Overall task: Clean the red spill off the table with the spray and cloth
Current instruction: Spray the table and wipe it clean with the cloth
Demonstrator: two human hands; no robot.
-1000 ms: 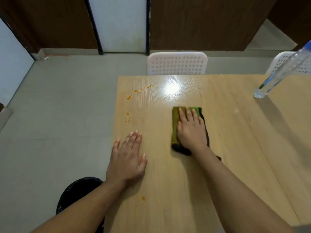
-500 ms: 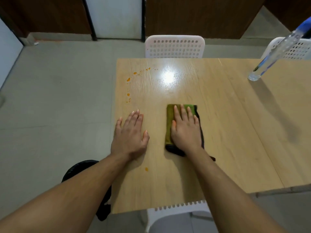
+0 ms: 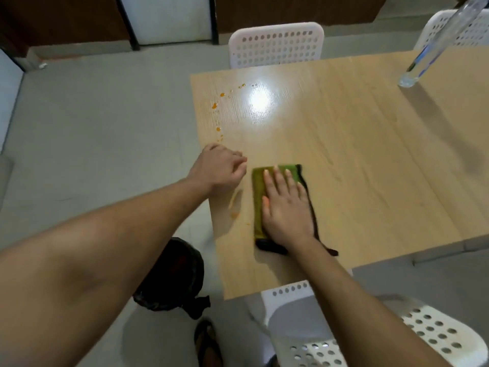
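A folded green cloth (image 3: 258, 197) with a dark edge lies on the wooden table (image 3: 344, 160). My right hand (image 3: 287, 210) presses flat on it, fingers pointing away from me. My left hand (image 3: 221, 172) rests near the table's left edge with its fingers curled and nothing in it. Orange-red drops (image 3: 218, 100) dot the table's far left corner, and an orange smear (image 3: 235, 205) lies between my hands. A clear spray bottle (image 3: 426, 56) stands at the far right.
White perforated chairs stand at the far side (image 3: 275, 43), the far right (image 3: 449, 30) and close below me (image 3: 370, 329). A black bin bag (image 3: 174, 279) sits on the grey floor left of the table. A foot in a sandal (image 3: 207, 343) shows below.
My view has risen and pulled back from the table. My left hand went from flat to curled. The single orange drop near the front edge is now a smear. My right hand stays on the cloth.
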